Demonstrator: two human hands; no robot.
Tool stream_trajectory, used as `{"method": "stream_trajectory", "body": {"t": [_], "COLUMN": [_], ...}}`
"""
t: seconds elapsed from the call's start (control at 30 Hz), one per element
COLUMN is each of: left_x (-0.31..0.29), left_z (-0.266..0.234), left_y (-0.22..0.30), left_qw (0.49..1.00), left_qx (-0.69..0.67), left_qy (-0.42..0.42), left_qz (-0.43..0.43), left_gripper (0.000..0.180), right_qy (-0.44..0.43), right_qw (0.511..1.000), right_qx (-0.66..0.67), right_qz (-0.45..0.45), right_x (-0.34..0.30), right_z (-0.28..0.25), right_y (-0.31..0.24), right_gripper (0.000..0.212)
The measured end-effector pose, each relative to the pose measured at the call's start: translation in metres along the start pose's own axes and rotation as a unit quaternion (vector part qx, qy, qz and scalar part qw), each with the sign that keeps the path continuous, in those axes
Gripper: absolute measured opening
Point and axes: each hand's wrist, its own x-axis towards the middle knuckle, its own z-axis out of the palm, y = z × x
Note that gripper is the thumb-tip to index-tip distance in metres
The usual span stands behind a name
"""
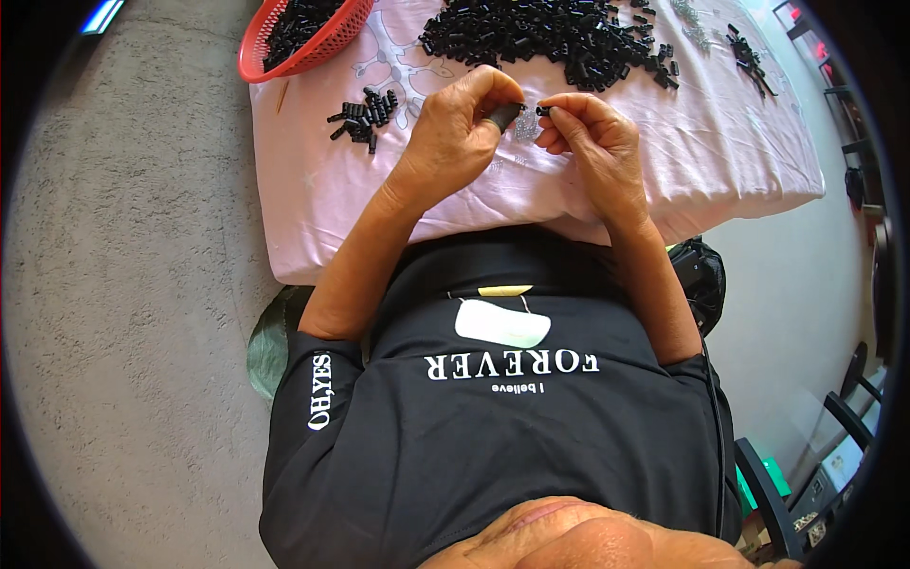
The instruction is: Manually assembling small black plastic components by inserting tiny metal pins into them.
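Note:
My left hand point(460, 128) is over the near part of the cloth, thumb and forefinger pinched together. A dark cover point(503, 116) wraps its thumb. What sits at those fingertips is too small to make out. Just to the right, my right hand point(597, 137) pinches a small black cylinder point(543, 111) between thumb and forefinger, its end turned toward the left hand. A narrow gap separates the two sets of fingertips. Below them lies a little heap of tiny silvery pieces point(525, 127), partly hidden by the hands.
A large pile of black cylinders point(540, 38) covers the far middle of the pink cloth point(701, 142). A smaller group point(363, 119) lies left. The red basket point(327, 49) at far left holds more. Silvery pieces point(697, 28) and thin black parts point(749, 62) lie far right.

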Motion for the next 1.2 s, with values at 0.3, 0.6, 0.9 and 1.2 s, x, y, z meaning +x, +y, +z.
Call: {"method": "stream_trajectory", "body": {"t": [0.3, 0.6, 0.9, 1.2], "left_x": [-0.006, -0.007, -0.008, -0.014], "left_z": [0.007, 0.009, 0.013, 0.018], "left_y": [0.006, 0.006, 0.005, 0.01], "left_qw": [0.999, 0.992, 0.974, 0.973], "left_qx": [-0.04, -0.126, -0.216, -0.229], "left_qy": [0.02, -0.001, -0.003, 0.01], "left_qz": [0.006, -0.003, -0.067, -0.035], "left_gripper": [0.015, 0.013, 0.015, 0.012], "right_qy": [-0.004, -0.02, -0.033, -0.049], "right_qw": [1.0, 1.0, 0.998, 0.997], "right_qx": [-0.006, 0.011, 0.038, 0.037], "right_qz": [-0.01, -0.011, -0.023, -0.053], "right_x": [-0.001, -0.001, -0.003, -0.006], "right_z": [-0.001, -0.003, -0.005, -0.007], "right_y": [0.0, 0.001, 0.0, -0.003], "right_gripper": [0.013, 0.012, 0.012, 0.011]}}
